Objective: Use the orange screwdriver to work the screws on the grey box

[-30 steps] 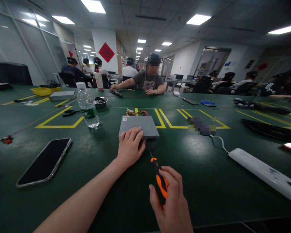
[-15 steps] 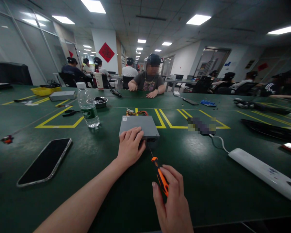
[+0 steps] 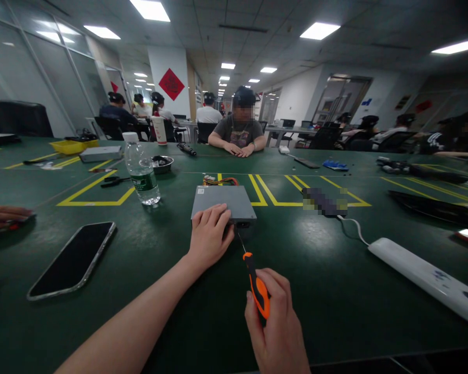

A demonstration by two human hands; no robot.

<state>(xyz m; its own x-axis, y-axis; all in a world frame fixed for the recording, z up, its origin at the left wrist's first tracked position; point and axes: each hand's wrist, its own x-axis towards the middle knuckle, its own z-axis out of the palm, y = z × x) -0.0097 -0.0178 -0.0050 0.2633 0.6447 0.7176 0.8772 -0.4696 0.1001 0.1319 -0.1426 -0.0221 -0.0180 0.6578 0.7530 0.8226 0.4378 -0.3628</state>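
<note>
A grey computer power supply (image 3: 226, 196) lies on the green table, its coloured cables (image 3: 221, 181) behind it. My left hand (image 3: 210, 231) grips its near left part, fingers over the top and thumb along the near side. In my right hand (image 3: 277, 317) is a screwdriver (image 3: 257, 284) with an orange and black handle, held between thumb and fingers. Its thin shaft points up and away, the tip close to the near face beside the black socket. Whether the tip touches the casing or a screw, I cannot make out.
A water bottle (image 3: 142, 171) and a phone (image 3: 73, 261) are on the left. At the left edge, another person's hand (image 3: 5, 215) rests on a small object. A white power strip (image 3: 425, 278) with a cord lies right. Someone sits opposite, hands (image 3: 239, 150) on the table.
The screwdriver handle has turned in my right fingers, its shaft tilting slightly left. Another person's hand has come in at the left edge. The person opposite has brought both hands together.
</note>
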